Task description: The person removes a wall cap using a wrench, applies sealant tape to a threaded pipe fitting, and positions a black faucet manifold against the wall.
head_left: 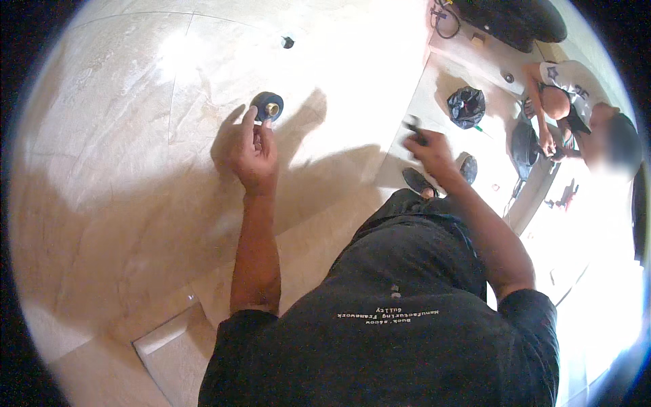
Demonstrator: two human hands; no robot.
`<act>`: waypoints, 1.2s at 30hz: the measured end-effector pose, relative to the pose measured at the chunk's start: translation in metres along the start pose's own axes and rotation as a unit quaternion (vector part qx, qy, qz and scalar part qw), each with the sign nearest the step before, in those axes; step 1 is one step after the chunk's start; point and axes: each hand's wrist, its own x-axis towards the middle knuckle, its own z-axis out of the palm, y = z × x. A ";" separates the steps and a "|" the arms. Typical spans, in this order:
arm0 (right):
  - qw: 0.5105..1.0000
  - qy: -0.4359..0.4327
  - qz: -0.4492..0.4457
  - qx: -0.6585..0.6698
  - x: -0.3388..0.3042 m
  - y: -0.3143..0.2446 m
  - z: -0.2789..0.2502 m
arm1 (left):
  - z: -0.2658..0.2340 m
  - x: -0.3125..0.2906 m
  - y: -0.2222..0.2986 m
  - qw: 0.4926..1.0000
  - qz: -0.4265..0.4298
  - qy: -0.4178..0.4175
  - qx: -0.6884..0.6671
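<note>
We have one left hand (254, 152) at one black ring (279, 102), well in from the wall's (135, 129) edge; we can't tell if its grip holds. Our one right hand (434, 154) grips one dark tool (416, 133).

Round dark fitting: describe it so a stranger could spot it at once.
Find the big marbled surface at left. On it, the left hand reaches to the round dark fitting. Its brass-coloured centre distinguishes it from the small dark piece higher up.
</note>
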 end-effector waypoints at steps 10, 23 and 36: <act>0.922 -0.150 -0.054 0.352 0.073 -0.157 0.154 | 0.016 0.005 -0.017 0.999 -0.029 0.026 0.030; 0.961 -0.080 -0.157 0.214 0.082 -0.171 0.167 | 0.023 0.002 -0.023 0.998 -0.036 0.048 -0.007; 0.966 -0.042 -0.168 0.191 0.078 -0.168 0.181 | 0.029 -0.003 -0.028 0.998 -0.040 0.038 -0.020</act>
